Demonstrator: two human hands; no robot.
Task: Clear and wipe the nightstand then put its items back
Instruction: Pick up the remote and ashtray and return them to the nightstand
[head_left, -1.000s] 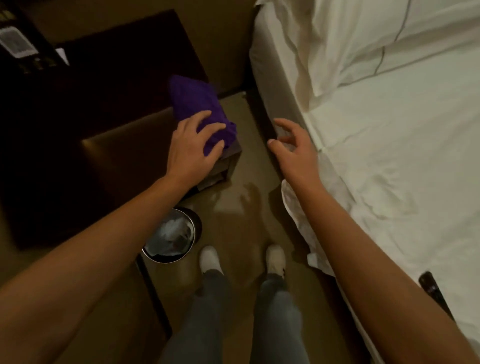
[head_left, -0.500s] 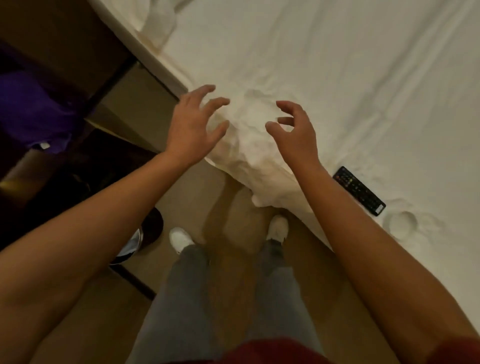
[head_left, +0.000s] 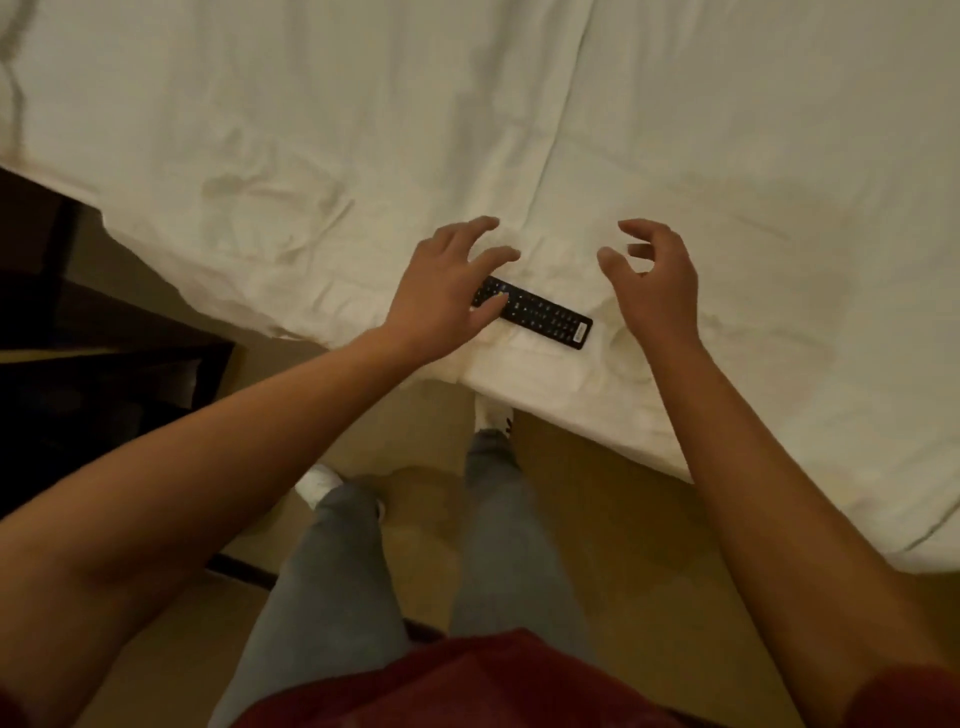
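Observation:
A black remote control (head_left: 545, 314) lies on the white bed sheet (head_left: 363, 130) near the bed's front edge. My left hand (head_left: 441, 288) hovers over the remote's left end with fingers spread and loosely bent, covering part of it; I cannot tell whether it touches. My right hand (head_left: 652, 280) floats just right of the remote, fingers relaxed and curled, holding nothing. The dark nightstand (head_left: 78, 364) shows only as a dim edge at the far left.
The bed fills the upper and right part of the view. Tan floor (head_left: 597, 493) runs between bed and nightstand, where my legs in grey trousers (head_left: 493, 545) and white shoes stand.
My view has turned right from the nightstand to the bed. My left hand left the purple cloth, and both hands moved over to the remote.

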